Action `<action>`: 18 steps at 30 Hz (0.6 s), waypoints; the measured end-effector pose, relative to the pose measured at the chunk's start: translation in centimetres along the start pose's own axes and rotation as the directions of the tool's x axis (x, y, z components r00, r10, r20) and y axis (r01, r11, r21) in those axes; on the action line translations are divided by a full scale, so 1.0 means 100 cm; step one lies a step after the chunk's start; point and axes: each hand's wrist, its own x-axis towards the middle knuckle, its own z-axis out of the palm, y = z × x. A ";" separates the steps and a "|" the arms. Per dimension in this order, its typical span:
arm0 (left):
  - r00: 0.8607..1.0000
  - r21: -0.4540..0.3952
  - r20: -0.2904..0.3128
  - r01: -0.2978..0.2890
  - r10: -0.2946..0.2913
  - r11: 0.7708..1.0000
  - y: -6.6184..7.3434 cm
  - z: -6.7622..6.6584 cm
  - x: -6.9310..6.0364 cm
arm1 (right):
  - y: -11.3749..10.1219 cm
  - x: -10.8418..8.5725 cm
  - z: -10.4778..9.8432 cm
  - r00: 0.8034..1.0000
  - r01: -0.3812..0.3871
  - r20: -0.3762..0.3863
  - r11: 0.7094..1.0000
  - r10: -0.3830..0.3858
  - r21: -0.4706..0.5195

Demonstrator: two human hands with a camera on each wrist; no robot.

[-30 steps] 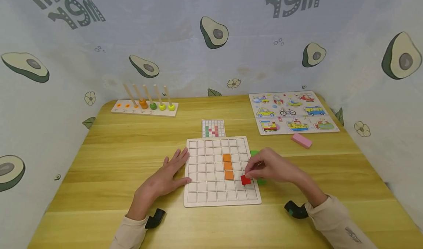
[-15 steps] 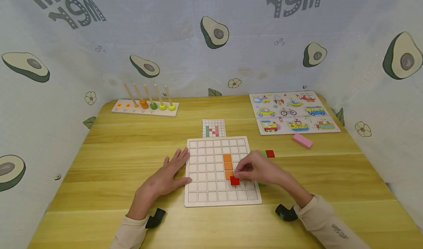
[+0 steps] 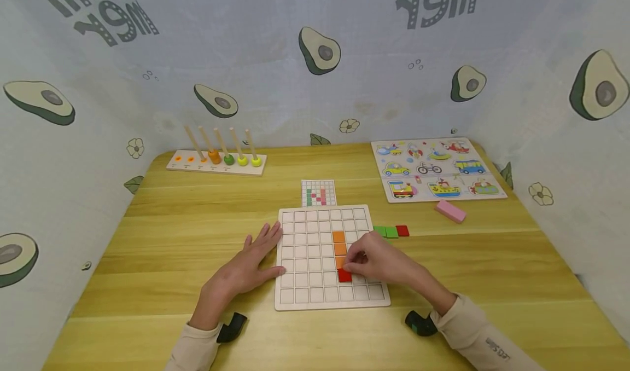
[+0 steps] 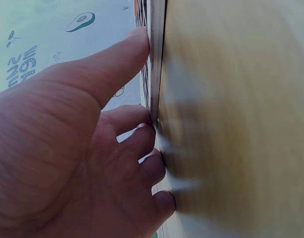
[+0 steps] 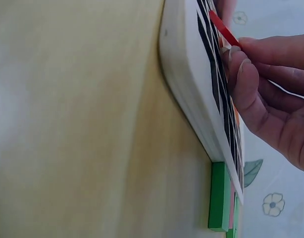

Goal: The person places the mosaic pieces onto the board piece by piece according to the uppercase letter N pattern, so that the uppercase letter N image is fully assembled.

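A white grid board (image 3: 315, 294) lies on the wooden table, with three orange squares (image 3: 339, 249) in one column. My right hand (image 3: 381, 259) pinches a red square (image 3: 345, 276) at the cell just below the lowest orange one. In the right wrist view the red square (image 5: 224, 29) is tilted, one edge against the board, between thumb and fingers of my right hand (image 5: 276, 84). The fingers of my left hand (image 3: 246, 267) are spread, with thumb and fingertips touching the board's left edge; the left wrist view shows the left hand (image 4: 92, 134) against that edge too.
A pattern card (image 3: 318, 193) lies behind the board. Green squares (image 3: 391, 232) and another red square (image 3: 402, 231) sit to the board's right. Farther back are a pink block (image 3: 450, 211), a vehicle puzzle (image 3: 428, 157) and a peg stand (image 3: 216, 166).
My right hand has moved left over the board with the red square, to below the orange column. The green and red squares at the right have come into view. My left hand has stayed in place.
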 end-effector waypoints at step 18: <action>1.000 0.011 0.002 -0.004 0.003 1.000 -0.001 0.000 0.000 | -0.004 0.002 0.006 0.994 0.111 -0.011 0.993 -0.112 -0.046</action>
